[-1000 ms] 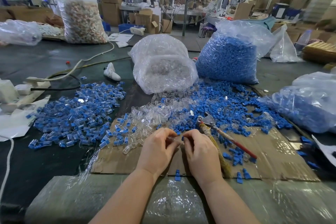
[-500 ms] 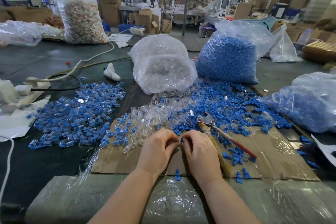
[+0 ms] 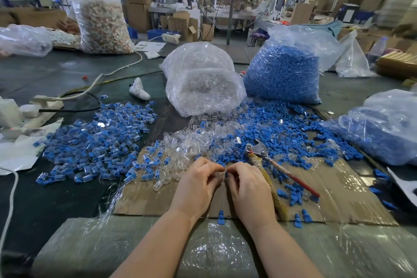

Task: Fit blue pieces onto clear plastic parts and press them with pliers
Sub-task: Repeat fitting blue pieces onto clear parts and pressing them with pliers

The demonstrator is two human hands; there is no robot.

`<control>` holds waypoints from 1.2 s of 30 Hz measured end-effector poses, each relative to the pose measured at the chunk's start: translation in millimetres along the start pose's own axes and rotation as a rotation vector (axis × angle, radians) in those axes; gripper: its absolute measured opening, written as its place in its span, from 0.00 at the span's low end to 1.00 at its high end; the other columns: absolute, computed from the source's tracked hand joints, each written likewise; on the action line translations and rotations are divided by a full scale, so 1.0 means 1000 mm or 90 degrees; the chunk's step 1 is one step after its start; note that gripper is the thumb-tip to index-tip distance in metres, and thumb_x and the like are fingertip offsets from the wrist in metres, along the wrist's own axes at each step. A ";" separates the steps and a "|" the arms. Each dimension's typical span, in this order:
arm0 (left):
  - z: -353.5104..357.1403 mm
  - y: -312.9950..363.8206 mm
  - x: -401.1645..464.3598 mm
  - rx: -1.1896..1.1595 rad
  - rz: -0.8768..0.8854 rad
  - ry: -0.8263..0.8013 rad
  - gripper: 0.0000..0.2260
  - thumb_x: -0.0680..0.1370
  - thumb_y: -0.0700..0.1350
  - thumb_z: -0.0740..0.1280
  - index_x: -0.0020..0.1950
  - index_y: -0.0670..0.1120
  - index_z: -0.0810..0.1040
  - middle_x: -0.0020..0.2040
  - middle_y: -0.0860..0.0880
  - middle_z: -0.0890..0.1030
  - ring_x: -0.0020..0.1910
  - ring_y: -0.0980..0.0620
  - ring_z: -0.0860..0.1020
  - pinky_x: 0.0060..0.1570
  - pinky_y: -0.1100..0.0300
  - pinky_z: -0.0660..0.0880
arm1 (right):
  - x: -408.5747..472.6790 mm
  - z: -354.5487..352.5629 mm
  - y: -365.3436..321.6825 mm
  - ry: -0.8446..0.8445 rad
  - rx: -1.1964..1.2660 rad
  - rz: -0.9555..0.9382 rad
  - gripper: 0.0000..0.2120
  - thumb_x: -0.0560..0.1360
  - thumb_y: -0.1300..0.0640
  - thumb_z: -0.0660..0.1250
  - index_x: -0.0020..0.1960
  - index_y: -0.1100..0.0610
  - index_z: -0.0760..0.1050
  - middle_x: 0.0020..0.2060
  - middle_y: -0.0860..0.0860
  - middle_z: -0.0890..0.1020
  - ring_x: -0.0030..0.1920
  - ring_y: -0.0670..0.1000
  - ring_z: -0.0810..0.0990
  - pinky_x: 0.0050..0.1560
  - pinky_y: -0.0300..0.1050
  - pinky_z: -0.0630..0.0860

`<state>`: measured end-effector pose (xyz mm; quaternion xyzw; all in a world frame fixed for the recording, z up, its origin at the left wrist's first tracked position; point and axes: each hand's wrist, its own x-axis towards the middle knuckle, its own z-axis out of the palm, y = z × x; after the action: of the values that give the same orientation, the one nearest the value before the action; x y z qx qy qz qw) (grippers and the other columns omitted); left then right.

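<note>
- The step in hand looks like fitting one blue piece (image 3: 225,174) onto a clear plastic part (image 3: 220,175), done between the two hands just above the cardboard sheet (image 3: 352,189) near the front edge of the bench (image 3: 56,79).
- To do it well, the person should line the blue piece up straight with the clear part, then push it in gently until it sits all the way down. A crooked push could jam it or make it pop out.
- Only a tiny bit of blue shows between the fingertips, and the clear part is hard to see, so how far the two are joined cannot be told.
- The left hand (image 3: 198,184) is curled, with thumb and fingers pinching toward the middle, most likely on the clear part.
- The right hand (image 3: 249,187) is curled the same way and pinches the blue piece at its fingertips.
- Both hands face each other, fingertips almost touching, backs of the hands up, with the forearms coming in from the front edge.
- The pliers (image 3: 261,151) lie on the cardboard just beside the right hand, jaws pointing away from the person. No hand holds them, so the pressing is not yet done for this piece.
- Loose blue pieces (image 3: 282,126) are spread toward the right side of the bench, loose clear parts (image 3: 191,140) lie in the middle, and a pile of joined pieces (image 3: 97,140) lies toward the left side.
- A bag of blue pieces (image 3: 282,74) and a bag of clear parts (image 3: 203,83) stand farther back.
</note>
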<state>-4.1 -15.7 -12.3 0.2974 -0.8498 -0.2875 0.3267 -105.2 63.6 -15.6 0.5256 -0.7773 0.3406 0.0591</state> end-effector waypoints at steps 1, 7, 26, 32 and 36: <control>0.000 0.000 0.000 0.003 0.004 -0.001 0.11 0.75 0.41 0.68 0.57 0.47 0.80 0.47 0.54 0.74 0.45 0.59 0.74 0.50 0.76 0.67 | 0.000 0.000 0.000 0.001 0.000 -0.001 0.05 0.78 0.57 0.62 0.48 0.56 0.76 0.42 0.48 0.79 0.46 0.48 0.74 0.46 0.37 0.68; -0.001 0.001 -0.001 0.016 0.014 -0.011 0.08 0.76 0.42 0.67 0.54 0.48 0.80 0.47 0.56 0.72 0.44 0.60 0.74 0.50 0.75 0.69 | -0.001 0.000 0.000 0.001 -0.006 -0.004 0.04 0.77 0.58 0.63 0.47 0.56 0.76 0.42 0.48 0.79 0.45 0.48 0.75 0.46 0.38 0.69; 0.000 0.002 -0.002 -0.009 0.016 0.034 0.08 0.74 0.41 0.69 0.52 0.45 0.81 0.47 0.58 0.73 0.43 0.63 0.75 0.48 0.78 0.69 | -0.001 -0.001 0.001 -0.002 0.023 0.012 0.05 0.78 0.58 0.63 0.49 0.55 0.77 0.42 0.47 0.80 0.45 0.47 0.76 0.46 0.35 0.68; -0.003 0.000 -0.002 -0.006 -0.002 0.042 0.03 0.75 0.41 0.68 0.48 0.48 0.80 0.42 0.58 0.76 0.41 0.63 0.74 0.45 0.78 0.68 | -0.001 -0.004 0.000 0.010 0.079 0.024 0.04 0.77 0.59 0.63 0.48 0.56 0.77 0.41 0.48 0.81 0.43 0.48 0.77 0.45 0.40 0.72; -0.003 0.000 -0.002 -0.050 -0.056 0.029 0.03 0.77 0.44 0.66 0.47 0.51 0.78 0.38 0.57 0.80 0.40 0.62 0.78 0.43 0.70 0.73 | -0.002 -0.006 -0.001 0.039 0.116 0.037 0.03 0.77 0.58 0.64 0.46 0.56 0.77 0.39 0.47 0.81 0.42 0.48 0.77 0.43 0.39 0.70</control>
<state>-0.4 -15.1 -11.0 0.3277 -0.8163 -0.3283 0.3442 -105.2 68.0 -11.8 0.4953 -0.7558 0.4276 0.0245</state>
